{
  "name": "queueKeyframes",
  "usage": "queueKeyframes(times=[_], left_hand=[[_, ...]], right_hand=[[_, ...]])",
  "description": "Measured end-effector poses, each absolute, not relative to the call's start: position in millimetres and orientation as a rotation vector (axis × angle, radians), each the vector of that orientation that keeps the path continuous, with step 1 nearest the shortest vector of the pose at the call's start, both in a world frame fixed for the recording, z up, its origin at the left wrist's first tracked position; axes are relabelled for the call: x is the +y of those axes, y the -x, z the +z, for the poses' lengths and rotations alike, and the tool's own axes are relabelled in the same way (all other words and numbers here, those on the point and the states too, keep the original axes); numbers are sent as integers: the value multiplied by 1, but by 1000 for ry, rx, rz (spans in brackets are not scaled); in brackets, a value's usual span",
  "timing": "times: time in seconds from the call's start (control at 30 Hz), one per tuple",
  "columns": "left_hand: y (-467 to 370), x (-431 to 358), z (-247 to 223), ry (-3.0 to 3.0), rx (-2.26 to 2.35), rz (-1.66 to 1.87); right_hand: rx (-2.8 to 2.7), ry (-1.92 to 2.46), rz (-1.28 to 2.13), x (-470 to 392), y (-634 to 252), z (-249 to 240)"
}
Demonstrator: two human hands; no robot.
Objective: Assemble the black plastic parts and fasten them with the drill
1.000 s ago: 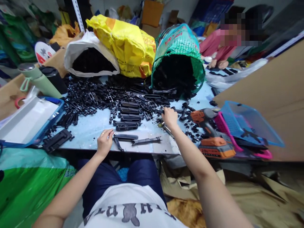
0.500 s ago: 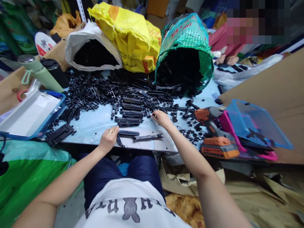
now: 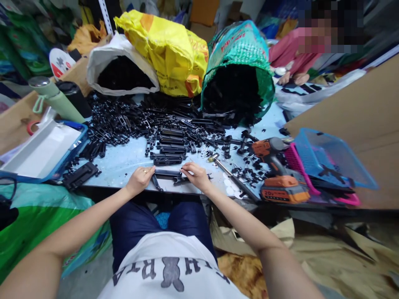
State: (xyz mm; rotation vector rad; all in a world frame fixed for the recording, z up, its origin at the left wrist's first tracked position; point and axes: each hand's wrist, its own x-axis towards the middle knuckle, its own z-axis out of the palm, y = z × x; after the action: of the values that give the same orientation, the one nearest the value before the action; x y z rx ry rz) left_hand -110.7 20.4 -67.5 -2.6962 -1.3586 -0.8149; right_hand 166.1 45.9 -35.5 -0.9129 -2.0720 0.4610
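Observation:
A long black plastic bar lies at the near side of the table, with a shorter black arm angled off its left end. My left hand pinches that left end between thumb and fingertips. At the bar's right end, my right hand is closed in a pinch; whatever sits between its fingertips is too small to make out. Partly behind the right hand lies a black fork-ended piece. Just beyond the bar, several black assembled pieces are lined up in a row.
Loose black parts are heaped below a white sack, a yellow sack and a green sack. On the right are a hammer, a cordless drill and a blue basket. Another person's hands work beyond.
My right hand has moved left and nearer, from the small loose parts to the bar's right end. The hammer it hid now shows. My left hand stays at the bar's left end.

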Motion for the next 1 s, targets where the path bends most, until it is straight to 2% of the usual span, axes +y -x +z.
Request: queueKeyframes(times=[0.37,0.6,0.7,0.83,1.0], left_hand=[[108,14,-71,2626,-1471,-911],[74,20,-47,2902,-1227,-641],[41,25,-42,2986,-1367,-509],[17,25,-46,2947,-1595,-515],[26,12,-42,2925,-1538,-471]], right_hand=[[-2180,899,276,40,-167,-44],[-2425,873,239,40,-186,-49],[-2527,953,221,36,-193,-55],[-2643,1002,161,38,-198,-63],[-2775,826,169,57,-205,-58]])
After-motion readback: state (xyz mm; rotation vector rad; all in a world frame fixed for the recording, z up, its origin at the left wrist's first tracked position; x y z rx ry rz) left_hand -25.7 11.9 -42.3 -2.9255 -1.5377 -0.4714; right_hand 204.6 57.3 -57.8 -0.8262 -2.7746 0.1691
